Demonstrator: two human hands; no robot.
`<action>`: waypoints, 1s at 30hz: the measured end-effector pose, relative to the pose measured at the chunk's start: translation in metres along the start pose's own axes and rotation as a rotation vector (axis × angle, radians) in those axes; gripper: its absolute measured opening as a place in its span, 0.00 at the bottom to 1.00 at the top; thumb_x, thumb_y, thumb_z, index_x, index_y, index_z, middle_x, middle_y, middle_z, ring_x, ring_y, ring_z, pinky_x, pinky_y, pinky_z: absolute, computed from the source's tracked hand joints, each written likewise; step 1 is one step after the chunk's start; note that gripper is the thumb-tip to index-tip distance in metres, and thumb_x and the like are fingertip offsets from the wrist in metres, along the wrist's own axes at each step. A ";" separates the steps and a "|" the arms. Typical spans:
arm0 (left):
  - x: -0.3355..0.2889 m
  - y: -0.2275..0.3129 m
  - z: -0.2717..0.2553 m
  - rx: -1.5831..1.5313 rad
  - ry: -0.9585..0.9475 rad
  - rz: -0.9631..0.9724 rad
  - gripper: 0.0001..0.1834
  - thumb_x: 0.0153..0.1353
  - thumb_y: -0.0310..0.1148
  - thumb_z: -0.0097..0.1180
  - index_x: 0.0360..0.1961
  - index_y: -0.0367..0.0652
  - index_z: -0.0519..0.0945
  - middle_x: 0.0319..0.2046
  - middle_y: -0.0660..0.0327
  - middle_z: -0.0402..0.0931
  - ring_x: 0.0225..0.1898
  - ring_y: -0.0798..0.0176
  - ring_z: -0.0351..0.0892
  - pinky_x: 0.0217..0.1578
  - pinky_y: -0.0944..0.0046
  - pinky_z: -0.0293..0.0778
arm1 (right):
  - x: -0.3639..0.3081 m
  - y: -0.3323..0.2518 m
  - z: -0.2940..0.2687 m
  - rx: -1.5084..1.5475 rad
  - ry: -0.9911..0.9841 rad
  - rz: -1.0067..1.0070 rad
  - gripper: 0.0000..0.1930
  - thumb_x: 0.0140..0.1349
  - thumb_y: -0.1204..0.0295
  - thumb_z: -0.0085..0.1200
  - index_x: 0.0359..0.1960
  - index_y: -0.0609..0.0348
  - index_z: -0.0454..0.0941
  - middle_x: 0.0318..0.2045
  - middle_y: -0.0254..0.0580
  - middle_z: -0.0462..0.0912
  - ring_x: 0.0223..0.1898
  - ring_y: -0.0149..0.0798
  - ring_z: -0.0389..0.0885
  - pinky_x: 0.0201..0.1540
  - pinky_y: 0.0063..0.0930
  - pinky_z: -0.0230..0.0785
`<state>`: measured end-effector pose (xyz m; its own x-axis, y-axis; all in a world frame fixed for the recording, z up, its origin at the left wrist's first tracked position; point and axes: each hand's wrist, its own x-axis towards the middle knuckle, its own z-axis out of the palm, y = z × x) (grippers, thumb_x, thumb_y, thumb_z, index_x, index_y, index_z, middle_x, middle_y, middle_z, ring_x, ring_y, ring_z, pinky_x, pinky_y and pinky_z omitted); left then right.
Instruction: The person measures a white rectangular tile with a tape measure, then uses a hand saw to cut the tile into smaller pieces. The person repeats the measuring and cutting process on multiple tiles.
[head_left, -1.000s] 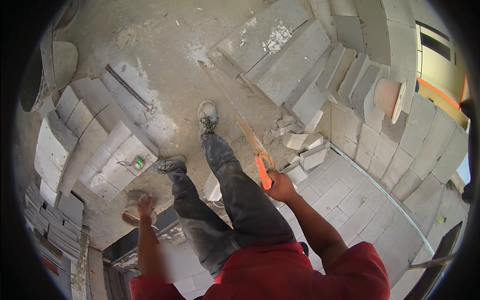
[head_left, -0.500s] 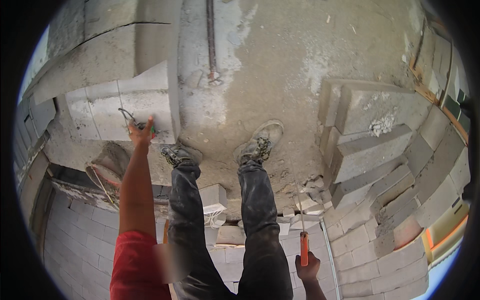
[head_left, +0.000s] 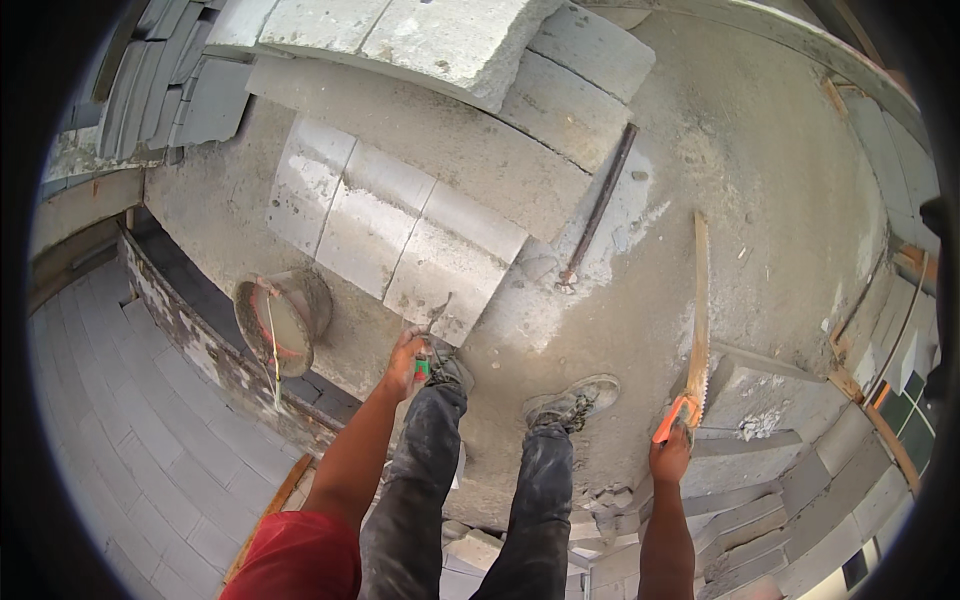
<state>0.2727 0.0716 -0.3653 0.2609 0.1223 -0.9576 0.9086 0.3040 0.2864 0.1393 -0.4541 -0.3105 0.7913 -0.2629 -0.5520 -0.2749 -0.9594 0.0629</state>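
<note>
Hand saw [head_left: 697,320]: a long, rusty toothed blade with an orange handle, seen at the right of the frame; it is held upright in the picture, blade pointing toward the top, handle just above the lower right.
Right hand [head_left: 671,458]: placed at the lower right of centre; the fingers are clenched around the orange handle of the hand saw.
Left hand [head_left: 407,362]: found just left of centre, at the lower corner of the grey blocks; the fingers are closed on a small tool [head_left: 430,335] with a green handle and a thin metal end, whose exact kind cannot be told.
Grey blocks [head_left: 395,235]: three pale blocks laid side by side, seen above the left hand, in the middle-left of the frame.
Bucket [head_left: 280,318]: a round, mortar-caked bucket, shown to the left of the left hand, standing at the edge of the slab.
Metal rod [head_left: 598,208]: a thin dark bar lying slantwise on the concrete, upper centre.
Shoes [head_left: 572,404]: dusty shoes and dark trousers, seen at bottom centre, between the two hands.
Red shirt [head_left: 295,555]: visible at the lower left edge.
</note>
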 end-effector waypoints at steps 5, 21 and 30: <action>-0.089 0.006 -0.064 -0.325 -0.094 -0.132 0.35 0.47 0.27 0.47 0.61 0.53 0.67 0.31 0.64 0.71 0.29 0.65 0.72 0.29 0.64 0.70 | 0.031 -0.005 -0.021 -0.274 -0.324 0.144 0.25 0.52 0.65 0.57 0.52 0.59 0.66 0.48 0.49 0.77 0.51 0.51 0.74 0.54 0.45 0.69; -0.158 0.116 -0.123 -0.352 -0.320 -0.110 0.27 0.56 0.24 0.58 0.58 0.49 0.70 0.38 0.59 0.77 0.33 0.61 0.79 0.34 0.57 0.77 | 0.210 -0.341 -0.289 0.493 0.375 -0.341 0.22 0.62 0.61 0.58 0.53 0.60 0.73 0.52 0.53 0.74 0.58 0.53 0.68 0.61 0.44 0.61; -0.165 0.198 0.004 -0.431 -0.284 0.067 0.46 0.53 0.20 0.58 0.72 0.52 0.50 0.56 0.49 0.68 0.37 0.60 0.79 0.39 0.58 0.78 | 0.350 -0.488 -0.406 0.956 0.376 -0.123 0.42 0.59 0.51 0.60 0.66 0.68 0.59 0.65 0.63 0.60 0.68 0.57 0.56 0.69 0.45 0.50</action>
<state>0.4110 0.1074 -0.1506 0.4462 -0.0881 -0.8906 0.6855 0.6734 0.2768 0.7719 -0.1194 -0.1966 0.9177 -0.3407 -0.2043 -0.3695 -0.5432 -0.7539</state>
